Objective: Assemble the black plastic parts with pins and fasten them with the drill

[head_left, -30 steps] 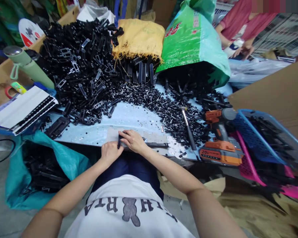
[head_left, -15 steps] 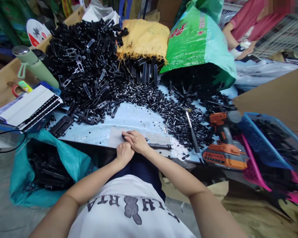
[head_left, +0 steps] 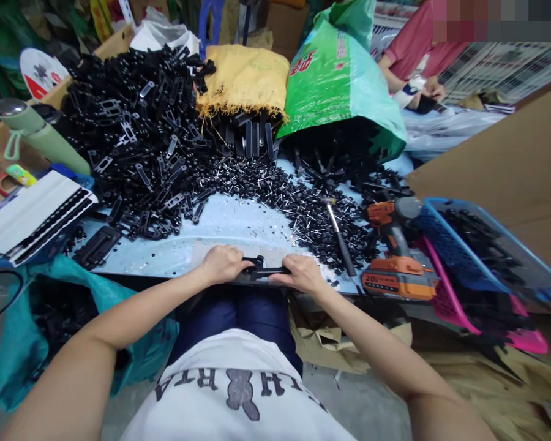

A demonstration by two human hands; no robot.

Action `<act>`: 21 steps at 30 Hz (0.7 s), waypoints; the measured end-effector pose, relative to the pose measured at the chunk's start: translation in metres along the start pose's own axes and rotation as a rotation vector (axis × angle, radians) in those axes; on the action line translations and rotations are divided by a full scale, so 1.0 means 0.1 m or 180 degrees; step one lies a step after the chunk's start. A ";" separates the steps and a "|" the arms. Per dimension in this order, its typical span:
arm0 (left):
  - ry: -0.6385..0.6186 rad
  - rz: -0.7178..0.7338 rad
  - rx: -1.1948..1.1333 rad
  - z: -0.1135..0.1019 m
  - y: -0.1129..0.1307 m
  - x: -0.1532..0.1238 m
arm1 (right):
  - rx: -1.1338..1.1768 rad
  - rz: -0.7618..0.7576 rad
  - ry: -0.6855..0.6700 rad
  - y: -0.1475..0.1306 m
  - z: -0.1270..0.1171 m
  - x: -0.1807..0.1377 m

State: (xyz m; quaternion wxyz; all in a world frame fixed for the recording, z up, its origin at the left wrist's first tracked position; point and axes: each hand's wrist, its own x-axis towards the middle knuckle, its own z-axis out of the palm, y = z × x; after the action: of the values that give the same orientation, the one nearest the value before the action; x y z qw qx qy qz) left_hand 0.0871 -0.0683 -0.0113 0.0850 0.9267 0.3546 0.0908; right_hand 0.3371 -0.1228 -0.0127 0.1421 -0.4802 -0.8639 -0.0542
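A black plastic strip part lies along the near edge of the pale blue table. My left hand grips its left end with curled fingers. Its right end is pinched in my right hand, which is also closed. The two hands are apart, with the part's raised middle showing between them. A grey pad lies under the left hand.
A big heap of black plastic parts fills the table's left and back, with small black pieces spread to the right. A hammer, an orange cordless drill, blue and pink baskets, green and yellow sacks. Another person sits at the back right.
My hands, close together over the part before, have moved apart to its two ends. The right hand slid to the right, and the strip sits at the table's near edge.
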 end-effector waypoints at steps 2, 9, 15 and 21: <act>0.0049 -0.0027 -0.0139 -0.15 0.01 -0.12 | 0.0351 -0.0266 -0.0122 -0.05 -0.23 0.11; 0.0534 0.0795 -0.2033 -0.60 0.50 -0.62 | 0.3045 -0.1085 -0.0405 -0.68 -0.64 0.25; 0.2064 0.0515 -0.1388 -0.28 0.66 -0.37 | 0.2057 0.1057 0.0921 -1.06 0.10 0.68; 0.1196 0.0044 0.0151 0.09 -0.19 0.27 | 0.1531 0.1187 0.1271 0.19 0.41 1.73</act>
State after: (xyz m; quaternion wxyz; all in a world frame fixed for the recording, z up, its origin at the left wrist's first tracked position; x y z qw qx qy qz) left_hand 0.0967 -0.0372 -0.0209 -0.0053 0.8976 0.3599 0.2545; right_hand 0.2589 0.0372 -0.0007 0.4244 -0.5623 -0.7047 0.0846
